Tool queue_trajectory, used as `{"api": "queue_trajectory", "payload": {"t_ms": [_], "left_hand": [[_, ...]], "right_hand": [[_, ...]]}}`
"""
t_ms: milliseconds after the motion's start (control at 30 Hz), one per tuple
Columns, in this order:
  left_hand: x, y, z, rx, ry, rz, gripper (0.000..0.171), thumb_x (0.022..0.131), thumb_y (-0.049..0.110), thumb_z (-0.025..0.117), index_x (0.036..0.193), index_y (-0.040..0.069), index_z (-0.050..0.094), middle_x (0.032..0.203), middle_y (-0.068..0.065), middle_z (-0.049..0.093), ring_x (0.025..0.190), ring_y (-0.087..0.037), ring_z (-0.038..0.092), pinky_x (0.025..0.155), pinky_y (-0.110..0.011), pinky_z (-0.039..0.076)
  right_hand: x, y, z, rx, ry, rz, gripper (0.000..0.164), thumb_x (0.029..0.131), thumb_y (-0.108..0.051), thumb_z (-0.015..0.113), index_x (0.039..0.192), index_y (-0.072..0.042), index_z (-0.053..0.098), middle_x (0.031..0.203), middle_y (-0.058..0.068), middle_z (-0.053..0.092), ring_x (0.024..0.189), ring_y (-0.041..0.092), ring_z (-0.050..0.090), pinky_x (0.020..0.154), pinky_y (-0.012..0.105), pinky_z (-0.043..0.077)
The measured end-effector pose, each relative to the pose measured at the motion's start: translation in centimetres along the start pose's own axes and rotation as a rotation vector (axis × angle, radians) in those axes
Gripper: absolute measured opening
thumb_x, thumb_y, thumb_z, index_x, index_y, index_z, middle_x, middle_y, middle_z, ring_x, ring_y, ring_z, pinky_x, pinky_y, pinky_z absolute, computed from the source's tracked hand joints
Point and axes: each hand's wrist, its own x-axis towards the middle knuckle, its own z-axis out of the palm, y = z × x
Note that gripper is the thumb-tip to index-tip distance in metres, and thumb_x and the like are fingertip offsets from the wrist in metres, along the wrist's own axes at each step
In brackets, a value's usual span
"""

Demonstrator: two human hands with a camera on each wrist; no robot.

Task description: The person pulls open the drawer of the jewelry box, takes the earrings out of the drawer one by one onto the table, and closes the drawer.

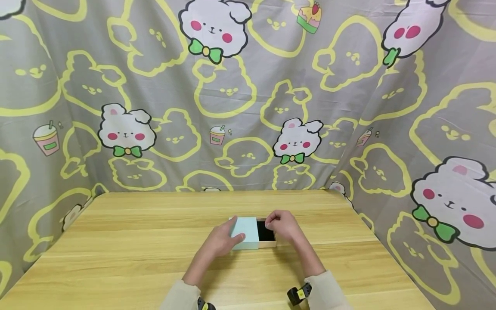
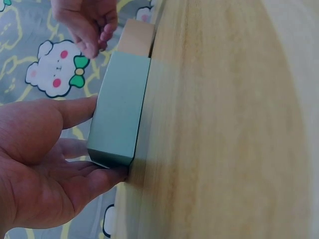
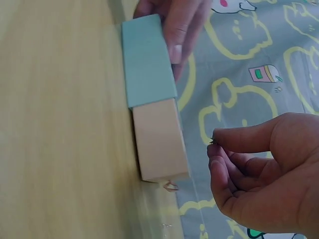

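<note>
A pale blue box sleeve lies on the table, with a tan drawer pulled partly out of its right side. The drawer's inside is black, and a small ribbon loop hangs at its end. My left hand grips the sleeve at its left end, thumb over the top in the head view. Above the drawer, my right hand pinches a tiny dark pointed piece between thumb and forefinger; its kind is too small to tell.
The wood-grain table reaches back to a grey curtain printed with yellow outlines and white rabbits. The curtain also hangs along the left and right sides. A black device is strapped at each wrist, over the light sleeves.
</note>
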Motion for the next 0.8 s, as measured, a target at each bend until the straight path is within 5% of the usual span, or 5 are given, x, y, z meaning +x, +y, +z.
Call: {"api": "queue_trajectory", "payload": {"t_ms": [800], "left_hand": [[-0.2,0.2,-0.1,0.002,0.005,0.009,0.073,0.098,0.033,0.067,0.156,0.001,0.036,0.154,-0.025,0.045,0.143,-0.046,0.041,0.115,-0.061,0.038]], "right_hand": [[0.1,0.9,-4.2,0.014,0.045,0.055,0.005,0.09,-0.004,0.068,0.091,0.0,0.07,0.084,0.009,0.067,0.078,0.023,0.063,0.069,0.033,0.056]]}}
